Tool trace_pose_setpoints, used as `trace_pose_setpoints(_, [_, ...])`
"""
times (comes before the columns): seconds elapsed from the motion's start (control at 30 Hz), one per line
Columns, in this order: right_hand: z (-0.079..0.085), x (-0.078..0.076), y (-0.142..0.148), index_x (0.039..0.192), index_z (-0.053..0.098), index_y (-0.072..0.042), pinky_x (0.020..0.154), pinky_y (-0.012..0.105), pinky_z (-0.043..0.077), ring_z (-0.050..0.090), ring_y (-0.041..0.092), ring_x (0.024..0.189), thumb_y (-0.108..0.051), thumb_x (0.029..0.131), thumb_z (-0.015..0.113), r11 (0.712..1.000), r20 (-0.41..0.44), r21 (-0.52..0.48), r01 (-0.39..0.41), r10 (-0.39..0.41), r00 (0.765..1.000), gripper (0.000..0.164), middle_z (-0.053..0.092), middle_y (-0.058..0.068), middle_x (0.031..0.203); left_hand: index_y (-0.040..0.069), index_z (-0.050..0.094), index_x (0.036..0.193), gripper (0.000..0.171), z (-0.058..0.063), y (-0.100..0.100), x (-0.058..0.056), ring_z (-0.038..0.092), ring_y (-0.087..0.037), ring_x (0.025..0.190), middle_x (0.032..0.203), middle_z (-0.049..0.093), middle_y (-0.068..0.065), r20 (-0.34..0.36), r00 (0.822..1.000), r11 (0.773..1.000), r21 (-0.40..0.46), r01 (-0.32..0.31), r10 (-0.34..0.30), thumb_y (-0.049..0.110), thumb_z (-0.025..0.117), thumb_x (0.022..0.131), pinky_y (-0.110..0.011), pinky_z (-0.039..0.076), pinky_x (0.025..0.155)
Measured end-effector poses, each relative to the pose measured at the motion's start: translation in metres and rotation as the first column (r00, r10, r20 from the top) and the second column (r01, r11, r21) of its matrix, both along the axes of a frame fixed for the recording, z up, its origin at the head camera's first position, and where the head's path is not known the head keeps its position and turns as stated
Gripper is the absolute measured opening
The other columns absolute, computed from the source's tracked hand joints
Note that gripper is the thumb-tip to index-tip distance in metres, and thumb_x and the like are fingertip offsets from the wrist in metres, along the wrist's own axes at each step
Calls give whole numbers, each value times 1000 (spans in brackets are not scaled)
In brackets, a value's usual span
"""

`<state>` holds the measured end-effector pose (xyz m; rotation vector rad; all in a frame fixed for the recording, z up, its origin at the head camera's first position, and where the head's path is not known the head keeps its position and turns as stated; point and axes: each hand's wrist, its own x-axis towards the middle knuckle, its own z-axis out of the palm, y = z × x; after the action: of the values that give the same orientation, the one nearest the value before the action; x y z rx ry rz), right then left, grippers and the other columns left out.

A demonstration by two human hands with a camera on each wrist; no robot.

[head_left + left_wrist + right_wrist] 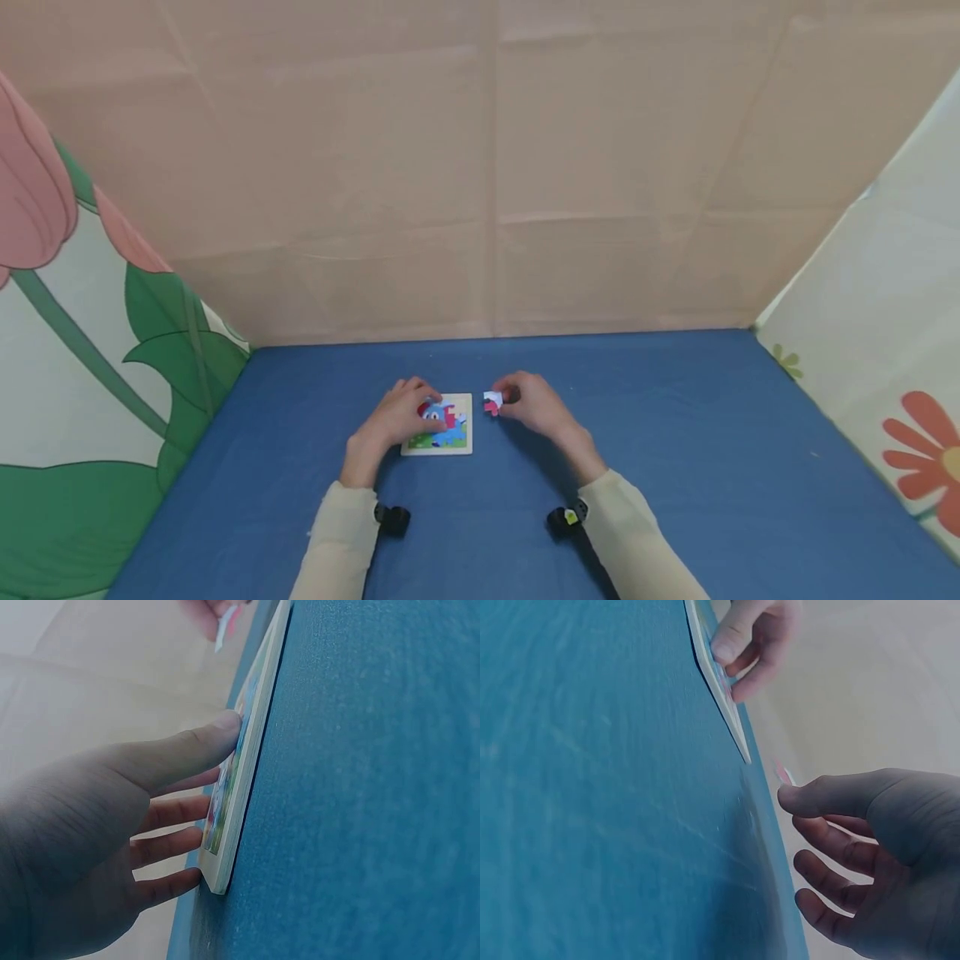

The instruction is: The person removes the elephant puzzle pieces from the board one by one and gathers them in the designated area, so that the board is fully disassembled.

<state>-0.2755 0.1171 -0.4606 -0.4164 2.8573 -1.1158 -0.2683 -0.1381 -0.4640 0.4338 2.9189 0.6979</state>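
Note:
A square jigsaw puzzle board (468,427) with a pale frame and a blue cartoon animal picture lies flat on the table. My left hand (402,414) rests on its left side, the thumb (225,724) and fingertips spread against the picture. Part of the picture is hidden beneath that hand. Just right of the board, my right hand (534,406) pinches a small pink and white puzzle piece (492,403) between thumb and forefinger, held above the table. In the right wrist view, the other fingers (829,877) of this hand are loosely bent and hold nothing.
A blue cloth (675,467) covers the table. Behind it rises a beige sheet (480,183), with a tulip-printed panel (82,350) at left and a flower-printed panel (885,333) at right. Each wrist wears a small black camera (393,521).

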Motion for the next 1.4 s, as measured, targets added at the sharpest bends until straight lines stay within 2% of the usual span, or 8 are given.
trace_pose_setpoints(0.7, [1, -7, 39, 115, 71, -5, 65, 29, 49, 58, 17, 80, -4, 84, 73, 999, 38, -49, -3, 4, 999, 31, 67, 6, 94, 17, 67, 127, 53, -1, -1, 0, 44, -24, 119, 134, 55, -6, 10, 1000, 1000, 14, 13, -13, 44, 78, 83, -48, 44, 101])
trace_pose_setpoints(0.97, [2, -10, 54, 117, 71, -6, 71, 31, 52, 61, 18, 86, -5, 86, 72, 999, 43, -39, 9, -7, 999, 31, 68, 8, 99, 19, 66, 128, 54, -3, -3, -3, 44, -23, 117, 132, 55, -4, -4, 1000, 1000, 4, 8, -8, 47, 77, 83, -45, 44, 101])
trace_pose_setpoints(1.2, [0, -13, 67, 116, 71, -5, 72, 30, 50, 60, 19, 86, -4, 86, 72, 999, 27, -43, -15, 16, 1000, 31, 68, 8, 97, 19, 67, 128, 55, -2, -4, -3, 45, -22, 114, 127, 55, -4, -11, 1000, 1000, 8, 10, -10, 47, 78, 83, -44, 44, 98])
trace_pose_setpoints(1.4, [-5, -14, 80, 117, 70, -5, 74, 31, 50, 60, 18, 86, -4, 87, 71, 999, 51, -50, -22, 25, 998, 30, 67, 7, 96, 19, 66, 129, 55, -3, -3, -2, 45, -21, 114, 127, 55, -3, -12, 1000, 1000, 5, 13, -13, 47, 78, 83, -43, 45, 97])
